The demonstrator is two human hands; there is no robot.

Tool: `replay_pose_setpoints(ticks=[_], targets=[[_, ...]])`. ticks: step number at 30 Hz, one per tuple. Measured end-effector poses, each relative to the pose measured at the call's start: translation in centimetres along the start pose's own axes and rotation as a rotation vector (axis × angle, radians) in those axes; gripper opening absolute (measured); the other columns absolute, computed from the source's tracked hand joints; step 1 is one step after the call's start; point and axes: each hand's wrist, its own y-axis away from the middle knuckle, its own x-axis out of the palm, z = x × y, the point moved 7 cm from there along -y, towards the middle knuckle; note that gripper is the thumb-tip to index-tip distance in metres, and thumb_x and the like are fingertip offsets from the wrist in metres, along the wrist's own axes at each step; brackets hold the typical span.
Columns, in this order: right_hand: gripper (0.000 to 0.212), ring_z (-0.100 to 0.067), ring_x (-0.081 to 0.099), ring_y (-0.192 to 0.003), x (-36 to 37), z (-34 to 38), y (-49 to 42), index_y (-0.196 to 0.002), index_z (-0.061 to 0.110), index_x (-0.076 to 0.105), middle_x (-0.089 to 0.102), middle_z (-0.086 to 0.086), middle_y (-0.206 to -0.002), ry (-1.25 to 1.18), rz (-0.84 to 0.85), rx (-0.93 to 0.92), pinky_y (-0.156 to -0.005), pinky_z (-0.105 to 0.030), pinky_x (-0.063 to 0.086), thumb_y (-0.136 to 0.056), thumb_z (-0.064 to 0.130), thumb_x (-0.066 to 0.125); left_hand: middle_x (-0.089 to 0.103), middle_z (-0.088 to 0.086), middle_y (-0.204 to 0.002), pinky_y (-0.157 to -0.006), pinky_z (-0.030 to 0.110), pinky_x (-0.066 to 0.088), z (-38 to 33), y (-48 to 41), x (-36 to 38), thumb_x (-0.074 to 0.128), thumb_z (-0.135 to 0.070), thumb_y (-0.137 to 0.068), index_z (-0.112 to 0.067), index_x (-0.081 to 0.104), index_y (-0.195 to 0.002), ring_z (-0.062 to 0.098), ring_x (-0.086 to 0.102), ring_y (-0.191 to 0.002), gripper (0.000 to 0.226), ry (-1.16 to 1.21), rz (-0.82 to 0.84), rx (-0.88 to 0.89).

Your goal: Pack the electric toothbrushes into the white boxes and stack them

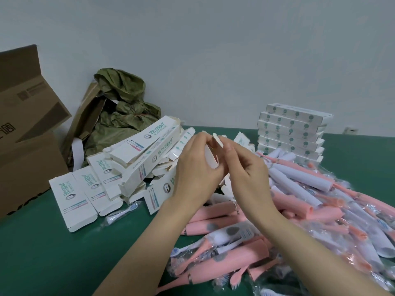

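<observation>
- A green table [53, 253] fills the lower part of the view and ends against a plain pale wall [213, 50].
- One large brown cardboard carton [25, 146] stands at the left edge of the table with its flaps up. Just to its right, one crumpled olive-green bag [119, 107] leans on the wall.
- The left hand [196, 169] is curled round a white box [210, 155], gripping its side with the fingers bent over the top.
- The right hand [248, 171] grips the same box from the other side, with its fingertips pinched at the open end flap [218, 140].
- That single box is held up between both hands, above the table's middle, between the carton heap and the brushes.
- A heap of unpacked white cartons [132, 159] printed "WISDENT" lies left of the hands. They overlap too much for a sure count, though it is well over ten.
- One stack of closed white boxes [292, 133] stands at the back right near the wall, at least seven layers high.
- A pile of pink electric toothbrushes [299, 210] in clear plastic bags, many with rolled white paper, spreads across the right side under the forearms. There are dozens, too many to count.
- One bagged brush head [121, 213] lies alone on the green surface, in front of the carton heap.
</observation>
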Motion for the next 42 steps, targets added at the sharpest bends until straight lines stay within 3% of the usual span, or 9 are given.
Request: replay_pose_setpoints(ticks=[6, 10, 17, 23, 27, 30, 37, 40, 42], targets=[[0.026, -0.01, 0.061, -0.071, -0.6, -2.8, -0.4, -0.088, 0.02, 0.076, 0.073, 0.001, -0.079, -0.314, -0.054, 0.267, -0.065, -0.025, 0.054, -0.087, 0.004, 0.055, 0.038, 0.003, -0.125, -0.1, 0.028, 0.027, 1.8, 1.2, 0.4, 0.075, -0.039, -0.058, -0.01, 0.04, -0.127, 0.018, 0.034, -0.12, 0.083, -0.215, 0.161, 0.116], [0.029, -0.006, 0.068, -0.083, -0.4, -2.8, -0.5, -0.091, 0.032, 0.075, 0.074, 0.008, -0.087, -0.269, 0.001, 0.22, -0.076, -0.027, 0.056, -0.088, 0.008, 0.059, 0.046, -0.009, -0.105, -0.075, 0.026, 0.04, 4.1, 1.4, -1.4, 0.082, -0.035, -0.063, -0.027, 0.052, -0.111, 0.004, 0.043, -0.095, 0.057, -0.197, 0.111, 0.0], [0.023, -0.025, 0.065, -0.097, -0.3, -2.5, 0.0, -0.108, 0.029, 0.071, 0.073, 0.017, -0.09, -0.117, -0.078, 0.164, -0.09, -0.042, 0.052, -0.089, 0.019, 0.062, 0.048, -0.007, -0.102, -0.076, 0.0, 0.032, 3.9, 2.1, -1.9, 0.088, -0.024, -0.057, -0.022, 0.062, -0.114, 0.002, 0.045, -0.092, 0.063, -0.119, -0.007, -0.02], [0.028, 0.01, 0.058, -0.069, 0.0, -1.4, 0.5, -0.121, 0.025, 0.063, 0.062, 0.031, -0.068, 0.083, -0.058, -0.028, -0.072, -0.004, 0.043, -0.094, 0.022, 0.054, 0.049, -0.006, -0.102, -0.077, 0.004, 0.037, 3.4, 2.2, -2.3, 0.089, -0.019, -0.055, -0.021, 0.064, -0.116, 0.002, 0.048, -0.093, 0.066, -0.053, -0.054, -0.029], [0.031, 0.005, 0.053, -0.11, 0.8, 0.3, 1.0, -0.124, 0.007, 0.06, 0.062, 0.0, -0.121, 0.303, -0.045, -0.272, -0.098, -0.009, 0.036, -0.094, 0.009, 0.053, 0.047, -0.007, -0.101, -0.078, 0.007, 0.039, 3.1, 2.4, -2.6, 0.089, -0.019, -0.056, -0.02, 0.064, -0.116, 0.0, 0.047, -0.091, 0.065, -0.053, -0.108, -0.014], [0.03, -0.013, 0.056, -0.114, 0.9, 1.5, 0.8, -0.116, -0.001, 0.065, 0.065, -0.012, -0.119, 0.415, -0.031, -0.406, -0.099, -0.023, 0.041, -0.088, 0.007, 0.054, 0.045, -0.006, -0.1, -0.082, 0.001, 0.034, 2.6, 2.3, -2.9, 0.089, -0.011, -0.056, -0.012, 0.064, -0.117, -0.001, 0.044, -0.09, 0.066, -0.085, -0.151, 0.052], [0.075, -0.003, 0.039, -0.105, 1.4, 0.2, -1.2, -0.146, 0.011, 0.023, 0.04, -0.001, -0.139, 0.671, 0.533, -0.367, -0.087, -0.008, 0.031, -0.083, 0.012, 0.064, 0.058, 0.009, -0.108, -0.085, 0.029, 0.044, 1.7, 2.0, -2.5, 0.087, -0.004, -0.058, -0.005, 0.061, -0.121, 0.017, 0.05, -0.101, 0.068, -0.239, 0.016, 0.217], [0.065, -0.016, 0.046, -0.114, 0.3, 0.7, -2.2, -0.139, 0.015, 0.039, 0.049, -0.001, -0.131, 0.802, 0.478, -0.386, -0.09, -0.024, 0.037, -0.082, 0.022, 0.069, 0.056, 0.014, -0.115, -0.094, 0.024, 0.033, 0.6, 1.5, -2.1, 0.088, -0.004, -0.056, -0.003, 0.057, -0.122, 0.021, 0.045, -0.109, 0.072, -0.324, 0.026, 0.323], [0.058, -0.014, 0.05, -0.098, -2.0, 2.1, -3.4, -0.127, 0.01, 0.052, 0.059, -0.004, -0.117, 0.732, 0.373, -0.41, -0.08, -0.014, 0.034, -0.074, 0.015, 0.075, 0.045, 0.015, -0.126, -0.103, 0.034, 0.029, -0.1, 0.8, -2.1, 0.085, -0.006, -0.06, -0.009, 0.05, -0.126, 0.028, 0.037, -0.119, 0.075, -0.353, -0.051, 0.339]])
